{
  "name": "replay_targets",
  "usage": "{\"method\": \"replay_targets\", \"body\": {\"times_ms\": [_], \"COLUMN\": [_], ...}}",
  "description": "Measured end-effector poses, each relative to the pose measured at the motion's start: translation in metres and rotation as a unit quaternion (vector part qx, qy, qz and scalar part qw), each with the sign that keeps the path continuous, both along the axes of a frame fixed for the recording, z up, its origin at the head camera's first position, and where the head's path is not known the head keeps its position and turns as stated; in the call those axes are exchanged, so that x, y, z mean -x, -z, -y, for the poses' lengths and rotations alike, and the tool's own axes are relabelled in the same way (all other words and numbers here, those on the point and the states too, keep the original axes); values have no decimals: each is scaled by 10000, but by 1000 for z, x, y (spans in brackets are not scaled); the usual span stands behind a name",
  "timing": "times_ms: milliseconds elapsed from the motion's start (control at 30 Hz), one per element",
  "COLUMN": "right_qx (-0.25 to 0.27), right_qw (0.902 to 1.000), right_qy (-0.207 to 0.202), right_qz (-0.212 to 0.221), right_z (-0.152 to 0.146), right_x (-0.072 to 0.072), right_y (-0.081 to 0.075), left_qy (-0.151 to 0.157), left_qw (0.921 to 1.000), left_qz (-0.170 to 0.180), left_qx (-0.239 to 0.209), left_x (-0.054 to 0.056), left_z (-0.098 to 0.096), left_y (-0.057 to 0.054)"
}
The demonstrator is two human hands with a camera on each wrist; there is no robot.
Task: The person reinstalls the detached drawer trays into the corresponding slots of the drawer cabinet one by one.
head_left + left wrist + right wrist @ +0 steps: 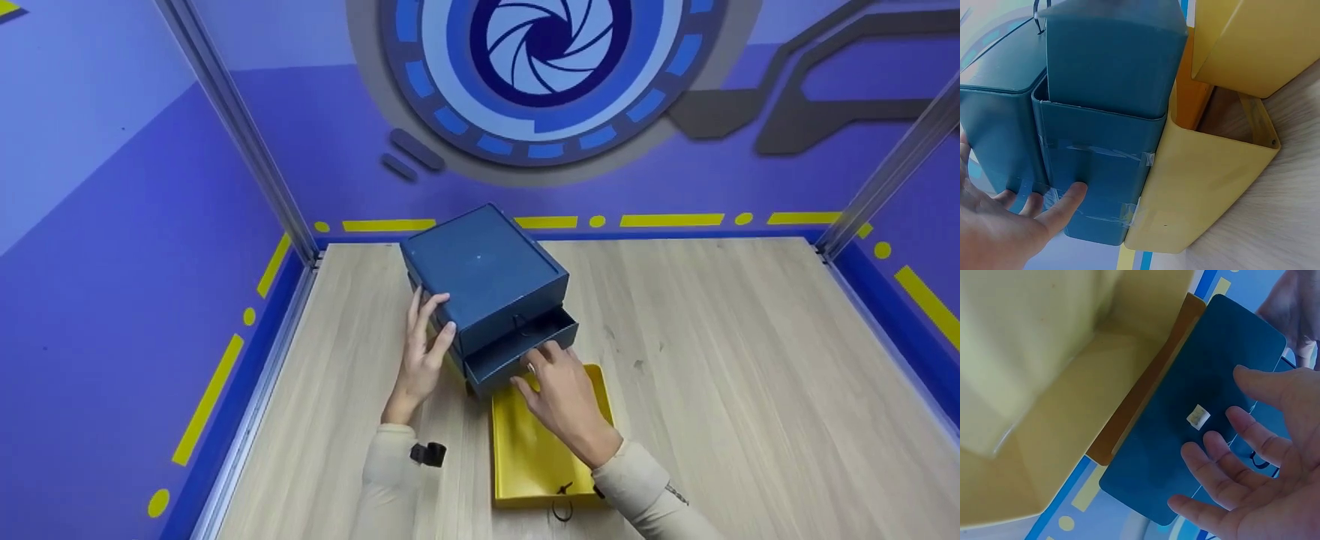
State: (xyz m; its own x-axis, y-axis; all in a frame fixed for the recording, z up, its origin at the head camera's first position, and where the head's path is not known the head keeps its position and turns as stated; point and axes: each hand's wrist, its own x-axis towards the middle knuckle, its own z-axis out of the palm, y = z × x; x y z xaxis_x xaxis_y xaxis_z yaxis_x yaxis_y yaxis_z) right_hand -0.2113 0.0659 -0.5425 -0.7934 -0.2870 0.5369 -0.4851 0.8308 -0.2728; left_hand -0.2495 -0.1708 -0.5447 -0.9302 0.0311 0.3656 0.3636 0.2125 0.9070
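A blue drawer cabinet point(484, 270) stands at an angle on the table, its lower blue drawer point(1112, 73) pulled partway out. My left hand point(424, 360) rests against the cabinet's left side, its fingers extended over the side walls and clear tape. At the front of the pulled-out drawer is my right hand point(559, 394), fingers loosely bent and spread by its upper edge; whether they touch it I cannot tell. A small whitish square piece point(1198, 417) sits on the drawer's front. Beneath the blue units is a yellow casing point(1190, 180), with a yellow drawer point(532, 457) extending forward from it.
A thin black loop point(562, 511) hangs at the yellow drawer's front, and another dark loop point(520, 324) is on the upper blue drawer. Wood-grain tabletop point(720, 390) surrounds the cabinet. Blue-purple printed walls point(300, 135) enclose the back and sides.
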Motion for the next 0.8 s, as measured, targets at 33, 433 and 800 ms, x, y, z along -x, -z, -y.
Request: {"method": "replay_targets", "body": {"times_ms": [33,433,800], "right_qx": [-12,-67,-267], "right_qw": [10000,9991,9963], "right_qy": [10,-34,12], "right_qz": [27,422,814], "right_z": [1,5,14], "right_x": [1,9,19], "right_y": [0,4,6], "left_qy": [-14,-45,-87], "left_qw": [10000,9999,9998], "left_qz": [25,55,161], "left_qx": [10,72,55], "left_x": [0,1,-2], "left_z": [0,1,0], "left_y": [0,-1,-3]}}
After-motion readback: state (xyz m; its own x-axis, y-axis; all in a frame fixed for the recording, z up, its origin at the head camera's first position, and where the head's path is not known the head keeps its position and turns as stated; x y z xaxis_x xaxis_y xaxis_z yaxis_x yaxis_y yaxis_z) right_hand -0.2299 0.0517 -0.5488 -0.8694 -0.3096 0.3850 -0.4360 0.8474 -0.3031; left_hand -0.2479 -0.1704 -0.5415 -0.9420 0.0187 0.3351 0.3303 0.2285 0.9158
